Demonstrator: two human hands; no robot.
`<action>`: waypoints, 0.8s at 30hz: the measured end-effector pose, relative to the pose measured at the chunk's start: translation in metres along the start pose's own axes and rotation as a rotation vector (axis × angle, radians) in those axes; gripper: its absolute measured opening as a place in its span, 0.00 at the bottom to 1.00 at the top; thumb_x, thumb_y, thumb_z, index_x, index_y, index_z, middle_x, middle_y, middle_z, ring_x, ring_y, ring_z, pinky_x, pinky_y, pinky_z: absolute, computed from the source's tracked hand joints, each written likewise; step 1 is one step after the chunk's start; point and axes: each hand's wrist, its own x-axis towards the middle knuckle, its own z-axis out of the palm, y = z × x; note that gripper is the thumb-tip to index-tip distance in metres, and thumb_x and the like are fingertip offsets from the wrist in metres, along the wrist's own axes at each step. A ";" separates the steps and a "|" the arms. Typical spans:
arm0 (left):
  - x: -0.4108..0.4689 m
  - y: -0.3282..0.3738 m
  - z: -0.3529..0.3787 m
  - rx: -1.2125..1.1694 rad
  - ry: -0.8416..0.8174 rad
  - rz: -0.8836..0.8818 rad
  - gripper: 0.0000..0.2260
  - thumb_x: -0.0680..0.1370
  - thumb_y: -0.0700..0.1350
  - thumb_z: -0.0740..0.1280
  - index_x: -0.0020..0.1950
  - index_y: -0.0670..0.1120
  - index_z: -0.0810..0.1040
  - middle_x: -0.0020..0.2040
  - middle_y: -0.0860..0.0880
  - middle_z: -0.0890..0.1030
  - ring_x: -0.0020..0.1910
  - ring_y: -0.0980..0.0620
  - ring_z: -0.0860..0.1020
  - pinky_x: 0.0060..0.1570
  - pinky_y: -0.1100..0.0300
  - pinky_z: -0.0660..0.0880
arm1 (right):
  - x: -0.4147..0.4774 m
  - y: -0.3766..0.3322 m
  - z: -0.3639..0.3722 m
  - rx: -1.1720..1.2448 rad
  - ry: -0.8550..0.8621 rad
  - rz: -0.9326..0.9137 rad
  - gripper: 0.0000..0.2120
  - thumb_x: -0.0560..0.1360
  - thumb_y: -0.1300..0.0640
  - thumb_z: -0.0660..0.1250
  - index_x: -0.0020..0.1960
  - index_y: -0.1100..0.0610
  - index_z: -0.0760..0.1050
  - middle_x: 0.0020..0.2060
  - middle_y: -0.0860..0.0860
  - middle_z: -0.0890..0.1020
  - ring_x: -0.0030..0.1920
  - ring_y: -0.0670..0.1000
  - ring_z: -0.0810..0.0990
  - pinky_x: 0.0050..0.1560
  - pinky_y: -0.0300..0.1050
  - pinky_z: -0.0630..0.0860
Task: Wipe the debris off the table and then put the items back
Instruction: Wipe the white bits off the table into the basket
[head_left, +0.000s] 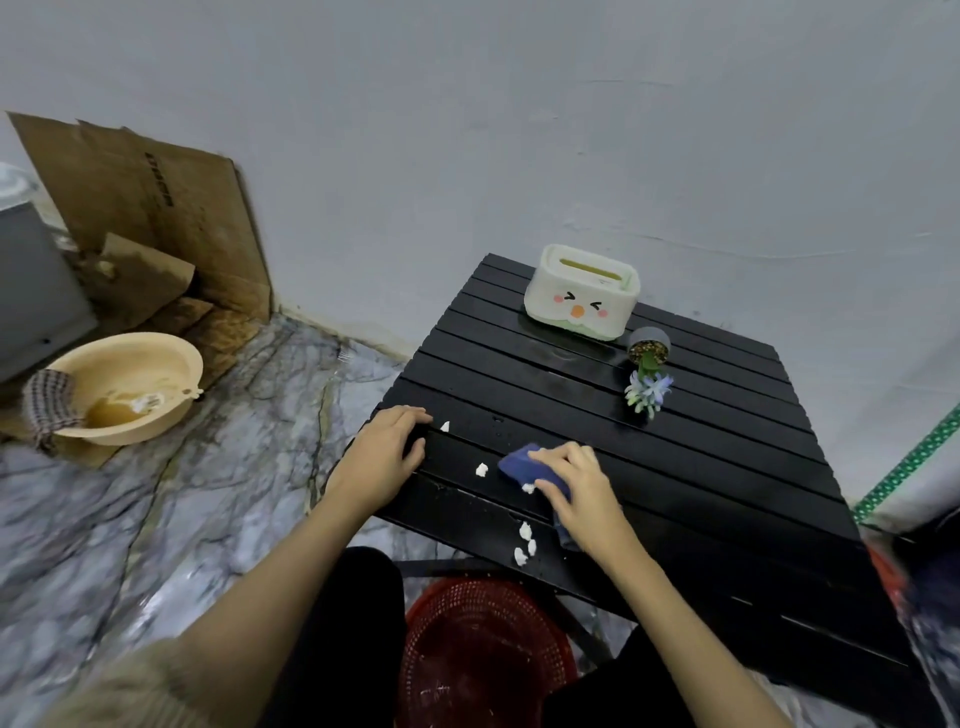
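My right hand (576, 493) presses a dark blue cloth (522, 464) flat on the black slatted table (701, 467) near its front left part. Small white paper scraps (524, 543) lie along the front edge, one scrap (481, 470) sits just left of the cloth, and another (444, 426) lies by my left hand. My left hand (397, 441) rests on the table's left edge, fingers curled over it, holding nothing. A white tissue box with a cartoon face (579, 293) stands at the far side. A small grey flower pot (649, 348) lies tipped over beside it.
A red mesh basket (483, 639) sits on the floor below the table's front edge. A beige basin (124, 384) with a checked rag stands on the marble floor at left, by cardboard sheets (156, 218) against the wall. The table's far edge is against the wall.
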 end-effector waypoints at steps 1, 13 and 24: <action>0.000 0.000 0.000 0.000 0.000 -0.001 0.13 0.77 0.42 0.60 0.61 0.45 0.71 0.64 0.46 0.74 0.64 0.48 0.69 0.65 0.54 0.66 | -0.006 -0.005 0.000 0.030 -0.030 -0.021 0.15 0.74 0.61 0.64 0.61 0.57 0.73 0.47 0.46 0.71 0.47 0.37 0.63 0.55 0.23 0.59; 0.001 -0.001 0.000 0.010 0.000 0.004 0.13 0.76 0.42 0.60 0.61 0.44 0.72 0.64 0.46 0.74 0.65 0.48 0.69 0.66 0.52 0.66 | -0.050 -0.037 -0.025 0.244 -0.303 -0.119 0.22 0.71 0.37 0.57 0.60 0.46 0.73 0.50 0.41 0.75 0.53 0.39 0.70 0.56 0.29 0.65; 0.000 0.000 0.001 -0.013 0.030 -0.013 0.13 0.76 0.41 0.60 0.61 0.43 0.71 0.63 0.45 0.74 0.64 0.48 0.69 0.66 0.53 0.66 | 0.084 -0.017 -0.001 0.090 -0.108 -0.068 0.14 0.75 0.61 0.62 0.61 0.56 0.73 0.54 0.55 0.76 0.53 0.51 0.69 0.52 0.37 0.61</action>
